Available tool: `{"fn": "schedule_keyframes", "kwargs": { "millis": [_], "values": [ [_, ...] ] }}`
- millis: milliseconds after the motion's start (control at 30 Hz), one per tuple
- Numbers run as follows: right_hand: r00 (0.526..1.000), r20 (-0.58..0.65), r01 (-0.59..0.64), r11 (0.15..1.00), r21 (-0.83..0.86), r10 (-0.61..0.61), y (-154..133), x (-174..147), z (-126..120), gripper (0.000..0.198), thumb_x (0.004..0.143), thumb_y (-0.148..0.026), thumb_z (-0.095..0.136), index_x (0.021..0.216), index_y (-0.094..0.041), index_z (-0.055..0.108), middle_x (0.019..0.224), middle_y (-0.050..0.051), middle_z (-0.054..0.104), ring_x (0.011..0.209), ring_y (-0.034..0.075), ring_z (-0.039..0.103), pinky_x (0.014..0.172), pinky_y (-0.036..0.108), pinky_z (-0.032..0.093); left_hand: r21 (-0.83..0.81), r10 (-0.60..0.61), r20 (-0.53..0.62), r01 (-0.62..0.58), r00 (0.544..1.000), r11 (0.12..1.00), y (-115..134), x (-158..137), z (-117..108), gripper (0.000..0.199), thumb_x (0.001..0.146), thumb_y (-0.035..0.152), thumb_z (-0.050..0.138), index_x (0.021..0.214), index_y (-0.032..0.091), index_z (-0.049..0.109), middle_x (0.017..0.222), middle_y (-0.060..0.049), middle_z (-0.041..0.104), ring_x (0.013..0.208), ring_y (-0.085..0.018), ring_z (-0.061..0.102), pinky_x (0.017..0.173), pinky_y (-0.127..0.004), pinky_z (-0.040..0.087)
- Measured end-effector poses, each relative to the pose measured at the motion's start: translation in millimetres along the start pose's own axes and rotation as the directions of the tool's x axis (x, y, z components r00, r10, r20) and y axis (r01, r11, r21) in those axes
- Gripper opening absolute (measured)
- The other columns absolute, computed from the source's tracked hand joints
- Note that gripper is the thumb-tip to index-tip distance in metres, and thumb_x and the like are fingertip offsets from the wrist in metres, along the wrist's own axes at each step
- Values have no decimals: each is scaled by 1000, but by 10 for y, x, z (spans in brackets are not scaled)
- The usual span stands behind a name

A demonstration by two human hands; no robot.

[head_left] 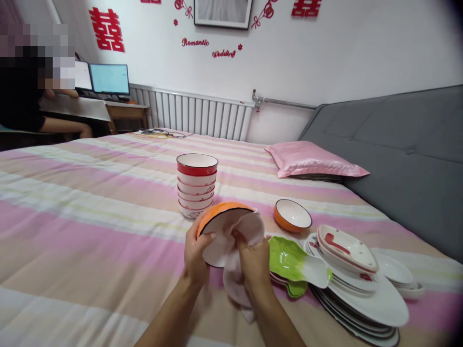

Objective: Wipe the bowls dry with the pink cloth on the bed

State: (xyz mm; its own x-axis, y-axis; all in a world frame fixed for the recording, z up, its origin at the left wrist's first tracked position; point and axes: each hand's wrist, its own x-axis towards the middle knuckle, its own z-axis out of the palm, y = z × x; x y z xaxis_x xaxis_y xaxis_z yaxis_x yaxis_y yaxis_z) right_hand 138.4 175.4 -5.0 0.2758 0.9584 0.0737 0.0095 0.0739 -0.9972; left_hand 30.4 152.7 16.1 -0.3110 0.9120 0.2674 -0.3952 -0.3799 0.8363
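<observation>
My left hand grips the rim of an orange bowl, thumb inside; its white inside is tilted toward me. Bunched in my right hand is a pale pink cloth, which touches the bowl's inside and rim and hangs below it. Just behind the bowl rises a stack of red and white bowls. To the right sits a second orange bowl, upright on the bed. Green and white leaf-shaped dishes lie close to my right hand.
Stacked plates lie at the right, with an oval dish on top and small white dishes beside them. A pink pillow leans near the grey headboard. Cables lie at the bed's far edge. A person sits at far left.
</observation>
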Motion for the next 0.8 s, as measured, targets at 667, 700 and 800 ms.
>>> {"fn": "schedule_keyframes", "kwargs": {
  "millis": [667,700,800],
  "values": [
    [893,338,434,762,-480,-297,-312,91,-376,25,72,-14,49,85,-24,68,77,2,71,72,19,61,63,24,39,393,-408,384,253,829,884,297,149,-135,55,59,23,59,113,15,65,115,-8,65,112,-35,50,77,-33,46],
    [893,346,428,781,-455,-288,-299,107,-370,24,73,-15,49,85,-24,68,78,2,71,73,19,61,64,24,40,385,-393,372,246,841,890,282,148,-135,55,58,22,57,112,15,66,113,-7,66,111,-35,51,76,-32,46],
    [900,355,383,847,-369,-253,-247,144,-343,22,75,-19,49,85,-22,68,80,2,71,73,19,61,64,25,41,339,-361,331,247,872,908,241,138,-141,54,59,22,56,111,15,66,104,-7,68,106,-33,54,70,-29,46]
  ]
}}
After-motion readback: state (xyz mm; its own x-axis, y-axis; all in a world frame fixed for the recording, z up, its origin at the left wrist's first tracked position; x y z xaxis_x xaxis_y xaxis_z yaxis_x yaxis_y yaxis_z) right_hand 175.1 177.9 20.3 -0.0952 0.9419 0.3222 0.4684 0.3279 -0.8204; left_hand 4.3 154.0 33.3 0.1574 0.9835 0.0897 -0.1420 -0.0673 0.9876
